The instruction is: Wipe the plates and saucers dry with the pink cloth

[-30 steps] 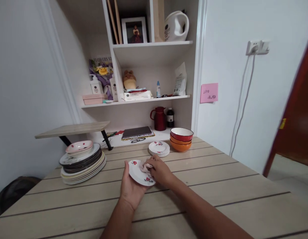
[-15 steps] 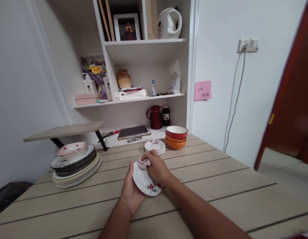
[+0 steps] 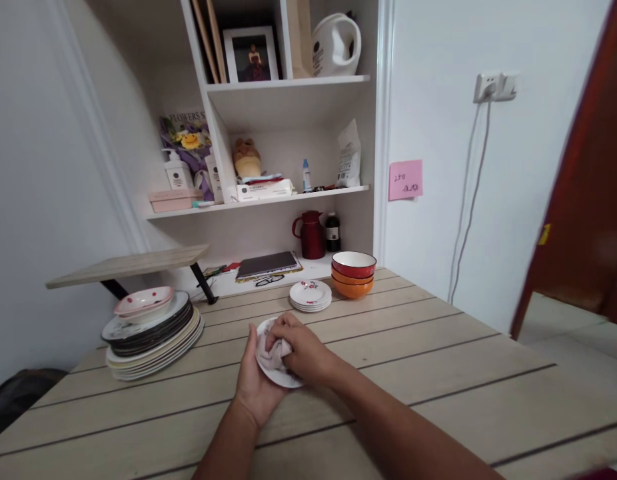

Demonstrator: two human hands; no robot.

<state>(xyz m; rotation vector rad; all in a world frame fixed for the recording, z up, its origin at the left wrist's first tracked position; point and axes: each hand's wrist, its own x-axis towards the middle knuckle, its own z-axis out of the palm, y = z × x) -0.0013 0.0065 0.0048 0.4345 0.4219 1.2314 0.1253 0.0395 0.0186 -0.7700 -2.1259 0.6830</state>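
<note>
My left hand [image 3: 256, 387] holds a small white plate [image 3: 283, 381] tilted above the table, its palm under the plate and its thumb along the left rim. My right hand [image 3: 303, 350] is closed on a pale pinkish cloth [image 3: 274, 355], pressed against the plate's face. The cloth and fingers hide most of the plate's pattern. Just beyond the hands sits a short stack of small white plates [image 3: 310, 295] with red flowers on top. To its right stands a stack of bowls [image 3: 352, 275], red over orange.
On the left is a tall stack of plates [image 3: 153, 347] topped by a pink-rimmed bowl [image 3: 143, 301], beside a raised wooden stand [image 3: 128, 263]. Shelves at the back hold a red jug [image 3: 311, 237], a dark bottle [image 3: 333, 232] and a dark notebook [image 3: 267, 265].
The cloth in my right hand has moved from the plate's far edge to its middle. Both hands and the plate have shifted slightly left, and the plate's flowers are now covered.
</note>
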